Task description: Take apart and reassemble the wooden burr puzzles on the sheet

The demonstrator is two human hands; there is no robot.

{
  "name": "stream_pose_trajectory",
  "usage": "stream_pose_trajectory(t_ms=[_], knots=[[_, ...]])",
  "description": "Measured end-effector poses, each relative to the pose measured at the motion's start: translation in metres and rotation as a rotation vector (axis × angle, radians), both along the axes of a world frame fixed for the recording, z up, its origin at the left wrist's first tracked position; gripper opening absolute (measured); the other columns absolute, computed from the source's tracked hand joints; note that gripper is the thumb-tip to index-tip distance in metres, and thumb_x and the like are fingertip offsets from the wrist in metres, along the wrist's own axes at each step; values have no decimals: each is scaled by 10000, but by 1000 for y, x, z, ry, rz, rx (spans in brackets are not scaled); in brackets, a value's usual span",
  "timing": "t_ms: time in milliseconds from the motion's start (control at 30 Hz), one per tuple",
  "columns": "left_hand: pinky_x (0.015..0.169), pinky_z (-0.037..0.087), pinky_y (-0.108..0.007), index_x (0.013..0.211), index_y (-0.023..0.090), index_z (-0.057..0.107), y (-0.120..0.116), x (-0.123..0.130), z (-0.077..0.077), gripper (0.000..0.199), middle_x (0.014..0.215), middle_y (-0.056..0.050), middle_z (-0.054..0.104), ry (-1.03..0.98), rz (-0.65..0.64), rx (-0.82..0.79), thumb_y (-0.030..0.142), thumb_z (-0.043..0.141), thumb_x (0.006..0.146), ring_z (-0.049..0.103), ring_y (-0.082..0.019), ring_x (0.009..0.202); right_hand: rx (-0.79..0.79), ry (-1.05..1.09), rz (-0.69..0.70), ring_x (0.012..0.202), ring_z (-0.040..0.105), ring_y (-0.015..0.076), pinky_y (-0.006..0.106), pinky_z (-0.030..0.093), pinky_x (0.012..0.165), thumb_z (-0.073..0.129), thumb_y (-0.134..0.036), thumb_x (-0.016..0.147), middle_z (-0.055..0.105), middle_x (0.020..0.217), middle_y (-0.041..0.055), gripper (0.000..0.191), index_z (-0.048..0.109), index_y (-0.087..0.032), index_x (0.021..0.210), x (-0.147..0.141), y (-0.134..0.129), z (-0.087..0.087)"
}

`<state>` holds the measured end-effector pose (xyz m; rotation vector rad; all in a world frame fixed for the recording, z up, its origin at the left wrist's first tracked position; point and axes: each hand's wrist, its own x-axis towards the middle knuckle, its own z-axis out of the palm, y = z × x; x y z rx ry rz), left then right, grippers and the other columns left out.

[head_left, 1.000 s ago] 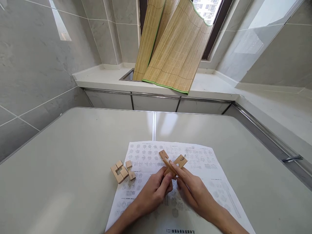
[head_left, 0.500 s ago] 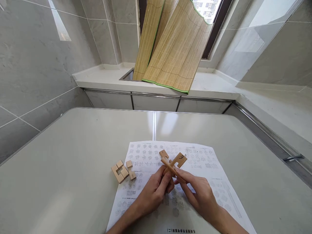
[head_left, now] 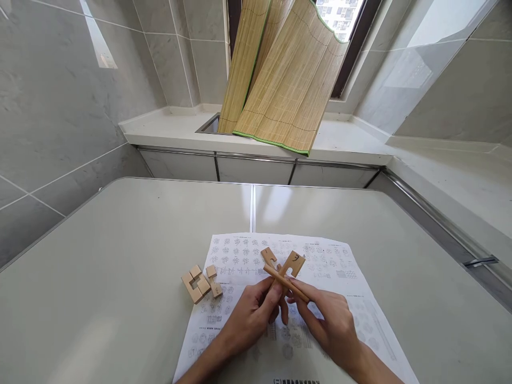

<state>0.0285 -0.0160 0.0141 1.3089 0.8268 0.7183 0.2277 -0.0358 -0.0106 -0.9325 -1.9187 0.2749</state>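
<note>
Between my two hands is a crossed set of flat wooden puzzle pieces [head_left: 293, 262], some with notches and dark marks on their broad faces. My left hand [head_left: 258, 311] pinches the set near the crossing, thumb on top. My right hand [head_left: 328, 318] grips the lower right end of a narrow piece [head_left: 287, 283] seen edge-on, which slants across the others. The fingers partly hide the joint. Left of my hands lie a square-shaped group of wooden blocks [head_left: 196, 284] and a smaller notched wooden piece [head_left: 216, 290] beside it.
A large printed sheet [head_left: 320, 288] with rows of small diagrams lies beneath my hands on a pale table [head_left: 132, 256]. Beyond the table's far edge is a white ledge [head_left: 168, 130] with a bamboo mat [head_left: 288, 85] draped before a window. Tiled walls stand on both sides.
The narrow piece has tilted slightly in my hands, showing more of its edge. A finger of my left hand now extends lower beneath the set. The blocks on the left lie as before.
</note>
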Motion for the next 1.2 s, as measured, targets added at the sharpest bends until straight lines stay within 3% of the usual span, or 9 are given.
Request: stream_pose_trajectory(t_ms=[467, 600, 767, 900, 1033, 1200], knots=[[595, 376, -256, 1061, 150, 704, 4, -4, 7, 480, 746, -16, 626, 21, 31, -5, 567, 467, 1080, 454, -117, 598, -84, 17, -11, 828, 813, 202, 314, 672, 738, 555, -83, 1039, 815, 1013, 55, 423, 572, -265, 1420, -2, 2, 0], [616, 400, -258, 1078, 158, 694, 7, -6, 7, 447, 761, -16, 634, 3, 90, 32, 553, 483, 1077, 470, -118, 597, -162, 28, -64, 837, 777, 214, 329, 657, 666, 568, -140, 1043, 779, 1116, 76, 348, 576, -273, 1364, -3, 5, -1], [637, 418, -268, 1118, 168, 684, 10, -10, 6, 450, 774, -19, 637, -1, 187, 57, 567, 482, 1070, 482, -131, 616, -224, -155, -74, 1256, 655, 305, 500, 622, 1001, 547, -204, 1057, 643, 1378, 141, 392, 561, -272, 1442, -1, 9, -8], [652, 429, -270, 1097, 179, 670, 10, -11, 5, 409, 780, -13, 634, -4, 249, 74, 542, 483, 1074, 476, -132, 621, -239, -321, -78, 1395, 545, 346, 581, 564, 1094, 566, -255, 1057, 560, 1522, 136, 497, 486, -294, 1545, 0, 11, -17], [647, 438, -269, 1020, 183, 645, 10, -9, 5, 390, 761, -6, 627, -4, 273, 75, 535, 486, 1069, 467, -133, 611, -210, -381, -50, 1425, 511, 360, 621, 550, 1103, 561, -245, 1057, 577, 1542, 117, 541, 437, -288, 1583, 0, 13, -18], [647, 434, -270, 946, 185, 630, 9, -8, 7, 403, 751, -3, 618, 23, 274, 67, 545, 492, 1061, 470, -135, 612, -201, -326, -13, 1295, 604, 347, 593, 594, 1029, 572, -192, 1038, 664, 1407, 117, 417, 541, -287, 1443, 0, 13, -11]])
